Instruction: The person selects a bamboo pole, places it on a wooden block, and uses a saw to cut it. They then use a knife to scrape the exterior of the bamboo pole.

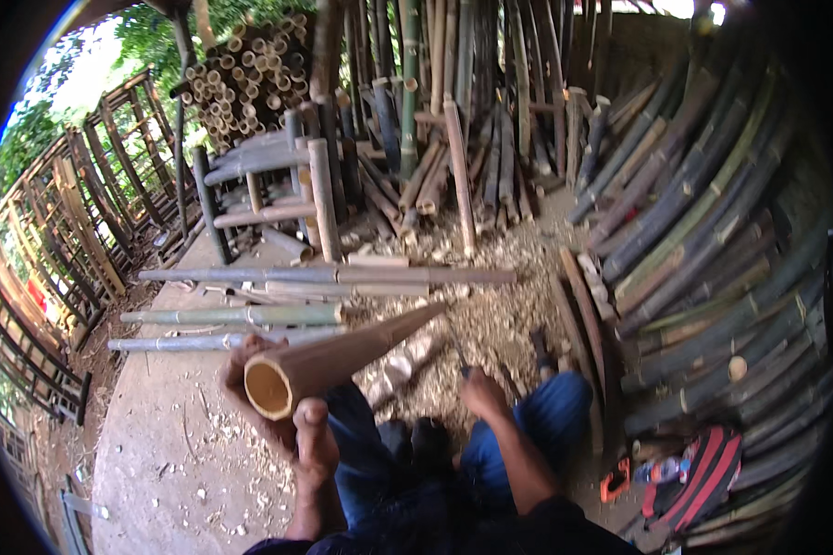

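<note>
A thick brown bamboo pole [352, 354] lies across my lap area, its hollow cut end toward me and its far end pointing away to the right. My left hand [310, 435] is wrapped around it near the hollow end, thumb on the near side and fingers on the far side. Above my right knee, my right hand [483, 393] is closed on a knife [458, 348], whose narrow dark blade points up and away. The blade looks apart from the pole. Its handle is mostly hidden in my fist.
Several bamboo poles [241, 316] lie on the concrete floor [148, 435] ahead. Pale wood shavings [509, 305] cover the ground. A bamboo rack [264, 176] stands beyond. Long poles [713, 203] are piled at right, near a red-striped bag [699, 476] and an orange object [615, 480].
</note>
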`<move>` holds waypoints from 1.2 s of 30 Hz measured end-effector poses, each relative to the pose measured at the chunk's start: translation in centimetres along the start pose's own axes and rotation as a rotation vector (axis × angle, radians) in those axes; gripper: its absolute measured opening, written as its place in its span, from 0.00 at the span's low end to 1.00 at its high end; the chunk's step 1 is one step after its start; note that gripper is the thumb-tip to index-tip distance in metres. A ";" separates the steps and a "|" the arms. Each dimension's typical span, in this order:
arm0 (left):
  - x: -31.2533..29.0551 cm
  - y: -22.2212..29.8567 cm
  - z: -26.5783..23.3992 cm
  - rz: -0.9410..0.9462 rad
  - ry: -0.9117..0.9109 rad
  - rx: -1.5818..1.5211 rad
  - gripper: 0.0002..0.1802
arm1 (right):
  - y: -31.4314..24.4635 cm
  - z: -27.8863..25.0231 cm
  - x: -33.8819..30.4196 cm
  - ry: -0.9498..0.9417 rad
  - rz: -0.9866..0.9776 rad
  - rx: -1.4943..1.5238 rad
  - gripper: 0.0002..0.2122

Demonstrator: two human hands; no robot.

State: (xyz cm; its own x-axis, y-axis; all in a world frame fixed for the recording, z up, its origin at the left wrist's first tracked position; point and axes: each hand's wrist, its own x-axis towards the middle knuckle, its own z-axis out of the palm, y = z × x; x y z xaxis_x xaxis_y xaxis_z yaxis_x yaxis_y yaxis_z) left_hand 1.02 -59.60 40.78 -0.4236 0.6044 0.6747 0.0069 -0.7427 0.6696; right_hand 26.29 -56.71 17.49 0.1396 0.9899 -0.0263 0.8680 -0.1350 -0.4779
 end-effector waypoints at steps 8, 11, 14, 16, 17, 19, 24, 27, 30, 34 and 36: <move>0.9 -0.5 -1.0 0.122 0.004 0.052 0.56 | -9.0 -4.8 -6.2 0.042 0.035 0.715 0.15; 0.9 -0.5 -1.1 0.111 0.000 0.082 0.57 | -13.7 -9.8 -7.6 0.021 -0.111 0.742 0.17; 0.6 -0.2 -0.7 0.087 0.007 0.097 0.58 | -16.6 -14.0 -9.3 0.155 -0.303 0.769 0.18; 0.6 0.3 0.2 0.048 0.049 0.089 0.61 | -17.3 -14.4 -9.5 0.319 -0.439 0.742 0.18; 0.6 0.6 0.8 0.029 0.064 0.076 0.62 | -17.3 -14.3 -9.7 0.423 -0.500 0.705 0.17; 0.1 0.8 1.6 0.002 0.074 0.055 0.63 | -15.9 -12.8 -9.0 0.331 -0.402 0.477 0.18; -0.7 0.3 0.0 0.009 0.059 0.052 0.63 | -16.6 -13.4 -9.5 0.117 -0.282 0.551 0.17; 0.4 0.4 -0.1 0.044 0.076 0.054 0.64 | -17.9 -14.9 -10.0 0.312 -0.486 0.704 0.18; 0.0 0.3 0.6 0.011 0.035 0.024 0.64 | -15.8 -11.9 -8.9 0.406 -0.493 0.538 0.21; 0.0 -0.3 -0.7 0.071 0.004 0.110 0.58 | -16.1 -10.0 -8.2 0.138 -0.202 0.475 0.16; 0.9 -0.5 -0.6 0.106 0.027 0.120 0.58 | -16.5 -10.8 -8.4 0.150 -0.245 0.517 0.20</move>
State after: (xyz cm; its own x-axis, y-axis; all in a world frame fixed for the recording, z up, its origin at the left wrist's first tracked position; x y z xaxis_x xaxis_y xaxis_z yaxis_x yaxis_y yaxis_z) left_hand 0.07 -58.90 40.84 -0.4390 0.5155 0.7359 0.1599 -0.7611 0.6286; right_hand 15.94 -63.27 35.14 0.0629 0.9673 0.2456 0.5440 0.1731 -0.8210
